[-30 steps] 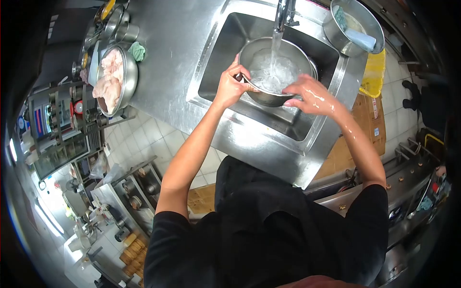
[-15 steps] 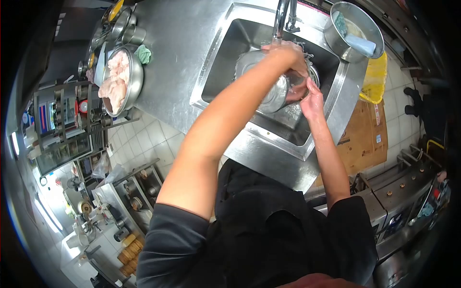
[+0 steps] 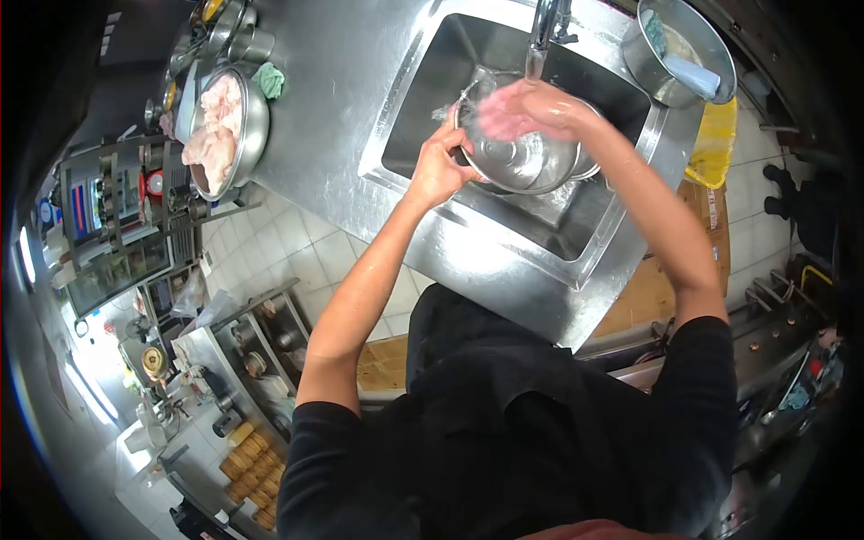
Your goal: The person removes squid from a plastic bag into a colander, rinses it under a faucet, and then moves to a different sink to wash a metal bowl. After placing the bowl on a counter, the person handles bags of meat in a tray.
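Observation:
A round, shiny metal bowl sits tilted in the steel sink, under the faucet. My left hand grips its left rim, thumb and fingers around the edge. My right hand is over the bowl's upper part, just below the spout, wet and partly smeared by motion. Its fingers look stretched out and hold nothing I can see. Splashing water shows by the bowl's upper left edge. Another curved metal rim shows at the bowl's right side, mostly hidden.
Right of the sink stands a metal pot with blue and green cloths. Raw pale meat fills a metal bowl on the counter's left, beside a green cloth. A yellow plastic item and cardboard lie beyond the counter.
My left hand has come back from near the faucet to the bowl's left rim. My right hand has moved from the right side to under the spout. The bowl's inside now faces up more.

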Demonstrator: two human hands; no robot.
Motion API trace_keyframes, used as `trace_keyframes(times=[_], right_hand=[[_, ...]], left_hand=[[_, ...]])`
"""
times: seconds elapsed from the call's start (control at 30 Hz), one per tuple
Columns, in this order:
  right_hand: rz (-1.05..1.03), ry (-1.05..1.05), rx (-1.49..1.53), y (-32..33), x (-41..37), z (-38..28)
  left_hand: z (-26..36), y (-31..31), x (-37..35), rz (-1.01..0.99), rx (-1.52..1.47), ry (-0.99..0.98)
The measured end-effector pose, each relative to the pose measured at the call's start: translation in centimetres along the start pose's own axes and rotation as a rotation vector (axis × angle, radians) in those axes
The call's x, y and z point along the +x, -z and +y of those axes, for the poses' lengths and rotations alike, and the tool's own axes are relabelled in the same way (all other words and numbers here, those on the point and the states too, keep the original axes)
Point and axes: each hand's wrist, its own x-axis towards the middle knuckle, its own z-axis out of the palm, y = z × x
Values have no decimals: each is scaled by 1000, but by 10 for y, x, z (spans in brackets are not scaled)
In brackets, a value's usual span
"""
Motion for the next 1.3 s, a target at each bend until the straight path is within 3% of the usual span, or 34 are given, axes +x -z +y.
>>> trace_keyframes(times=[0.03, 0.07, 0.13, 0.17, 0.2, 0.27, 0.3, 0.33, 0.4, 0.43, 0.47, 0.5, 0.53, 0.6, 0.7, 0.77, 0.8, 0.83, 0.87, 0.9, 0.93, 0.97, 1.0, 1.03, 1.1, 1.3], right_hand=[[24, -107, -359, 3, -8, -14], [25, -117, -366, 9, -4, -14], [422, 101, -663, 19, -1, -17], [313, 293, -203, 15, -3, -13], [320, 288, -213, 15, -7, -12], [34, 91, -604, 11, -13, -21], [228, 217, -879, 10, -20, -25], [236, 219, -887, 15, -23, -34], [934, 397, -1267, 39, -29, -46], [936, 398, -1271, 52, -26, -47], [1004, 406, -1458, 66, -20, -44], [1068, 411, -1646, 78, -16, -38], [1068, 413, -1646, 85, -15, -31], [941, 257, -1896, 96, -6, -19], [1006, 302, -1785, 104, -8, 19], [1021, 30, -1654, 113, -6, 45], [1045, 9, -1590, 115, 0, 52], [987, -27, -1635, 124, 1, 58], [980, -143, -1582, 91, -9, 36], [947, -35, -1823, 110, -8, 49], [854, -152, -1846, 126, -7, 52], [832, -131, -1888, 95, -20, 36], [651, 340, -2143, 145, -20, 64], [695, 251, -2080, 144, -38, 69], [811, 85, -1989, 111, -59, 62], [997, 34, -1909, 62, -95, 46]], left_hand=[[-5, -4, 0, 67, -72, -166], [-9, -7, 1, 71, -83, -165], [-13, -14, 4, 150, -101, -168], [-12, -17, 6, 171, -120, -137], [-12, -19, 6, 172, -132, -142], [-13, -20, 9, 165, -114, -165], [-13, -21, 9, 185, -76, -190], [-11, -21, 8, 187, -80, -201], [-12, -21, 7, 190, -153, -187], [-15, -21, 7, 202, -149, -205], [-15, -20, 7, 213, -144, -223], [-16, -20, 3, 180, -227, -65], [-15, -18, 1, 147, -308, 92], [-27, -21, -9, 81, -680, 259], [-35, -20, -27, 67, -950, 380], [-46, -24, -39, -1, -1038, 432], [-52, -24, -41, -45, -1037, 451], [-50, -25, -44, -114, -1039, 461], [-56, -27, -46, -236, -1062, 532], [-62, -35, -47, -290, -1126, 506], [-91, -66, -39, -316, -1216, 414], [-74, -62, -39, -284, -1258, 502], [-56, -52, -49, -247, -1269, 485], [-54, -52, -47, -346, -1350, 417], [-67, -74, -31, -431, -1492, 598], [-64, -43, -60, -634, -1699, 320]])
